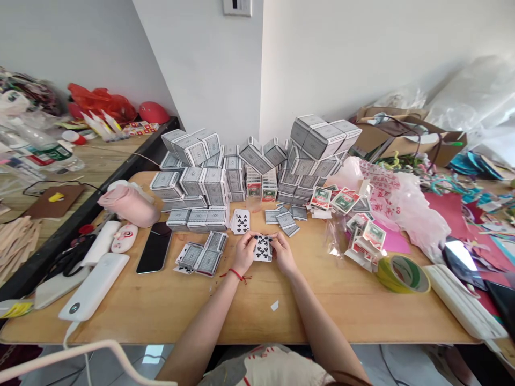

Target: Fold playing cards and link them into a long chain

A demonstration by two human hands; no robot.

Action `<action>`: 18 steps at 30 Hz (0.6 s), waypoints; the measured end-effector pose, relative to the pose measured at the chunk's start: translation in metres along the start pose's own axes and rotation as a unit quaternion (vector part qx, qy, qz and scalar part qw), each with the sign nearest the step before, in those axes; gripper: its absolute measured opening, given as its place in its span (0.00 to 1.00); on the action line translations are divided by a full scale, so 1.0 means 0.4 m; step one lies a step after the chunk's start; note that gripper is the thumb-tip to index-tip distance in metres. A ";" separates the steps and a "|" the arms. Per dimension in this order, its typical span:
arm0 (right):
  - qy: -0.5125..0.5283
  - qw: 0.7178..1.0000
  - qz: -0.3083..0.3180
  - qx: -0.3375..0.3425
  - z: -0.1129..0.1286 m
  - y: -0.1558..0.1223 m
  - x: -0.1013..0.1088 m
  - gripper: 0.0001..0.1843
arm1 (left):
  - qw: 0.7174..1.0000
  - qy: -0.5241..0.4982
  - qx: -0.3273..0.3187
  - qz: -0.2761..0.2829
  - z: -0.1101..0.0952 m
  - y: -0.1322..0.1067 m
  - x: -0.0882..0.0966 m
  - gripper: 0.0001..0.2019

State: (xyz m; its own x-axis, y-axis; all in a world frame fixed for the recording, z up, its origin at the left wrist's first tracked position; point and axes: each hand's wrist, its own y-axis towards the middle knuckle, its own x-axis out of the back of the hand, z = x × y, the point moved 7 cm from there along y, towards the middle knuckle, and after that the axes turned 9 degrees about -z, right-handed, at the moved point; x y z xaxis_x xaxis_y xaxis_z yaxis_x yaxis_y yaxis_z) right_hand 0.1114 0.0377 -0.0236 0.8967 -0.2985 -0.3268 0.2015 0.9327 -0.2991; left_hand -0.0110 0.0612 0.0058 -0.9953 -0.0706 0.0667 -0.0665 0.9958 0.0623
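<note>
My left hand (pixel 243 253) and my right hand (pixel 282 254) grip a small deck of playing cards (pixel 263 247) between them over the wooden table (pixel 169 305). The top card shows black clubs, face up. A red string circles my left wrist. Another face-up clubs card pile (pixel 241 221) lies just beyond my left hand. Loose patterned card decks (pixel 203 258) lie to the left of it. A wall of stacked grey-backed card packs (pixel 209 185) stands behind.
A black phone (pixel 154 247), a white power bank (pixel 94 286) and a pink roll (pixel 129 205) lie at the left. Green-red card boxes (pixel 364 233), a pink plastic bag (pixel 402 206) and a yellow tape roll (pixel 403 273) sit at the right. A cardboard box (pixel 406 136) is behind.
</note>
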 end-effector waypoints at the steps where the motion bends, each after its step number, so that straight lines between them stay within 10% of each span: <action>1: 0.016 1.000 0.002 -0.005 -0.001 0.000 -0.002 0.06 | 1.000 0.008 -0.006 -0.001 -0.002 -0.001 0.001 0.08; 18: 0.064 0.990 0.073 -0.101 -0.019 0.000 -0.022 0.16 | 0.993 0.081 -0.048 0.065 -0.016 0.001 0.021 0.09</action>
State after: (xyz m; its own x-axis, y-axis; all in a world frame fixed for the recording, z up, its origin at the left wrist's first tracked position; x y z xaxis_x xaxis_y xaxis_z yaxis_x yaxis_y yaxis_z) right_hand 0.1006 0.0387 -0.0275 0.8505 -0.1981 -0.4872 -0.0218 0.9123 -0.4090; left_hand -0.0189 0.0607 0.0130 -0.9699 0.0431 0.2397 0.0775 0.9876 0.1362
